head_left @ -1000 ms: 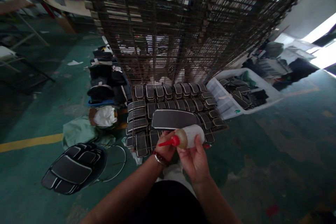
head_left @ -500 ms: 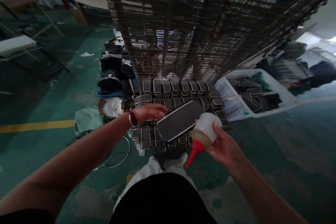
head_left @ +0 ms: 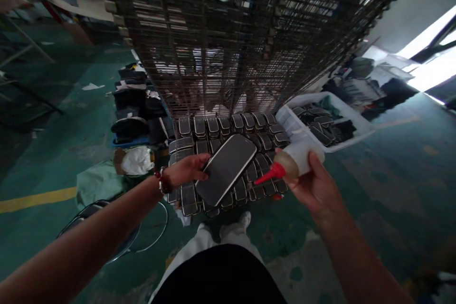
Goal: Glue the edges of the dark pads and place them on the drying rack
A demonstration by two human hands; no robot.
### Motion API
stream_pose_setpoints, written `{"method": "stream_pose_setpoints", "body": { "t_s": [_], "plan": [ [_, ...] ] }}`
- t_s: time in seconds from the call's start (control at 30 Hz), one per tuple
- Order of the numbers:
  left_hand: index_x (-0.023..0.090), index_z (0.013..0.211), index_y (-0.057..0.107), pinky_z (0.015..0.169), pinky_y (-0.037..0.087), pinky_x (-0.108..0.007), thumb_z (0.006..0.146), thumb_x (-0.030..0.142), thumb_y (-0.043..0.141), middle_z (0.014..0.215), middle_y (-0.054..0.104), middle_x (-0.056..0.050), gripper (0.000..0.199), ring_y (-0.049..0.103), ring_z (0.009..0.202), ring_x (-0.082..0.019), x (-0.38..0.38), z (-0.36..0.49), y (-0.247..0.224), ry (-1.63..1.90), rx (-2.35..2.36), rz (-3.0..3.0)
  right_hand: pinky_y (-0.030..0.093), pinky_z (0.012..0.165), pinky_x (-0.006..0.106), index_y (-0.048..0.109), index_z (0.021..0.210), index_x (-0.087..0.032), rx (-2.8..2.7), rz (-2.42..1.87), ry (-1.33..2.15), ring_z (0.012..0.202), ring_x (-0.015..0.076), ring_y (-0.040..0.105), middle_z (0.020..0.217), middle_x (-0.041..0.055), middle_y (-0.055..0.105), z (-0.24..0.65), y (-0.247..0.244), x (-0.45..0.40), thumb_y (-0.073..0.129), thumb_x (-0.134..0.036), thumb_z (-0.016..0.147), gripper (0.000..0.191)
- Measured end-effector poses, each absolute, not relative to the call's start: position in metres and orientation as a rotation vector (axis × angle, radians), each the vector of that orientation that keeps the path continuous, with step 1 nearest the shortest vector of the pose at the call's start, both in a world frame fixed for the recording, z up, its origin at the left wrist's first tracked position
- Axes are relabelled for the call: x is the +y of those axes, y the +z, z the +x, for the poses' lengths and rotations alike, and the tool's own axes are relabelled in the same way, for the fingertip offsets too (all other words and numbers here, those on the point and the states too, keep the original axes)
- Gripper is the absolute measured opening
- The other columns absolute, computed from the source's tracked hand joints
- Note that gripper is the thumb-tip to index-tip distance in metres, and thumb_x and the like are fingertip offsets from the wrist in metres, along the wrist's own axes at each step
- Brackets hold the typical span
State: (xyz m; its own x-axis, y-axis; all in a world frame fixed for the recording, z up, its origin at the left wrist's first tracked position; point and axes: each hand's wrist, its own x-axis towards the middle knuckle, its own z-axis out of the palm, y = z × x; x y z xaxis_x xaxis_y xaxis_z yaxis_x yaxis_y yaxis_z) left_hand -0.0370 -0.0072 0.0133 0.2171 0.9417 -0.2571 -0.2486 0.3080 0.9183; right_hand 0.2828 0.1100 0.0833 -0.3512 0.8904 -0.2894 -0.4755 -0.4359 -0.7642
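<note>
My left hand (head_left: 188,169) is closed on the left edge of a flat dark panel (head_left: 228,168) with rounded ends and a pale edging, thumb on its upper face. The panel slants above rows of smaller, similar dark pieces (head_left: 188,197). In my right hand (head_left: 309,190) is a translucent squeeze bottle (head_left: 302,156) with a red nozzle (head_left: 272,172). Yellowish-brown content shows near the nozzle end. The bottle lies tilted, its nozzle pointing left and slightly down towards the panel, with a small gap between tip and panel.
A tall stack of wire racks (head_left: 221,33) rises behind the pieces. To the right stands a white bin (head_left: 338,145) of dark pieces. Bundled dark items (head_left: 130,104) sit at the left, near a bag-lined container (head_left: 137,160) and a round stool (head_left: 117,237).
My left hand has gripped the panel more firmly, and the panel has turned steeper. My right hand has swung the bottle from nozzle down to nozzle left. The view has shifted.
</note>
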Motion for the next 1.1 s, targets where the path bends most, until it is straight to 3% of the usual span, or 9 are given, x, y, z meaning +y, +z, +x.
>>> {"method": "stream_pose_setpoints", "body": {
  "t_s": [0.07, 0.13, 0.33, 0.67, 0.93, 1.03, 1.1],
  "plan": [
    [0.017, 0.102, 0.067, 0.086, 0.056, -0.032, 0.073, 0.010, 0.078, 0.102, 0.077, -0.005, 0.032, 0.072, 0.093, -0.020, -0.016, -0.040, 0.013, 0.966, 0.991, 0.940, 0.057, 0.046, 0.019, 0.072, 0.105, -0.028, -0.723, -0.858, 1.696, 0.083, 0.0181, 0.076, 0.097, -0.0002, 0.081, 0.290, 0.092, 0.122, 0.086, -0.042, 0.078, 0.034],
    [0.017, 0.106, 0.068, 0.087, 0.056, -0.033, 0.076, 0.014, 0.078, 0.106, 0.077, -0.006, 0.032, 0.071, 0.097, -0.021, -0.022, -0.040, 0.014, 0.941, 0.989, 0.979, 0.053, 0.040, 0.020, 0.073, 0.099, -0.030, -0.769, -0.835, 1.547, 0.076, 0.0168, 0.075, 0.094, -0.0031, 0.080, 0.294, 0.100, 0.131, 0.085, -0.041, 0.079, 0.025],
    [0.020, 0.108, 0.070, 0.088, 0.056, -0.032, 0.079, 0.015, 0.077, 0.106, 0.076, -0.004, 0.030, 0.071, 0.094, -0.020, -0.029, -0.038, 0.023, 0.853, 0.997, 1.010, 0.064, 0.062, 0.024, 0.074, 0.097, -0.027, -0.886, -0.794, 1.434, 0.081, 0.0158, 0.074, 0.091, -0.0045, 0.078, 0.288, 0.110, 0.133, 0.093, -0.041, 0.070, 0.037],
    [0.020, 0.100, 0.069, 0.085, 0.055, -0.030, 0.078, 0.014, 0.077, 0.098, 0.074, -0.002, 0.024, 0.069, 0.090, -0.018, -0.028, -0.039, 0.023, 0.840, 1.030, 0.987, 0.053, 0.046, 0.023, 0.074, 0.092, -0.025, -0.938, -0.826, 1.444, 0.069, 0.0150, 0.068, 0.083, -0.0024, 0.075, 0.283, 0.101, 0.130, 0.093, -0.045, 0.068, 0.036],
    [0.021, 0.106, 0.069, 0.086, 0.055, -0.033, 0.079, 0.017, 0.078, 0.102, 0.074, -0.004, 0.029, 0.069, 0.094, -0.021, -0.027, -0.041, 0.014, 0.852, 1.023, 0.977, 0.054, 0.049, 0.019, 0.073, 0.100, -0.025, -0.790, -0.830, 1.467, 0.082, 0.0158, 0.072, 0.093, -0.0015, 0.077, 0.281, 0.091, 0.126, 0.093, -0.039, 0.069, 0.039],
    [0.020, 0.105, 0.070, 0.084, 0.055, -0.032, 0.078, 0.018, 0.079, 0.100, 0.074, -0.004, 0.028, 0.068, 0.093, -0.020, -0.027, -0.041, 0.011, 0.866, 1.009, 0.972, 0.062, 0.059, 0.025, 0.074, 0.101, -0.025, -0.796, -0.835, 1.444, 0.083, 0.0169, 0.073, 0.094, -0.0013, 0.077, 0.279, 0.090, 0.126, 0.093, -0.040, 0.068, 0.041],
    [0.020, 0.104, 0.070, 0.084, 0.055, -0.031, 0.078, 0.018, 0.079, 0.099, 0.074, -0.004, 0.027, 0.069, 0.092, -0.020, -0.027, -0.040, 0.012, 0.863, 1.002, 0.964, 0.062, 0.058, 0.026, 0.074, 0.100, -0.024, -0.817, -0.848, 1.437, 0.079, 0.0168, 0.071, 0.091, -0.0010, 0.077, 0.279, 0.090, 0.126, 0.093, -0.041, 0.068, 0.041]
  ]
}}
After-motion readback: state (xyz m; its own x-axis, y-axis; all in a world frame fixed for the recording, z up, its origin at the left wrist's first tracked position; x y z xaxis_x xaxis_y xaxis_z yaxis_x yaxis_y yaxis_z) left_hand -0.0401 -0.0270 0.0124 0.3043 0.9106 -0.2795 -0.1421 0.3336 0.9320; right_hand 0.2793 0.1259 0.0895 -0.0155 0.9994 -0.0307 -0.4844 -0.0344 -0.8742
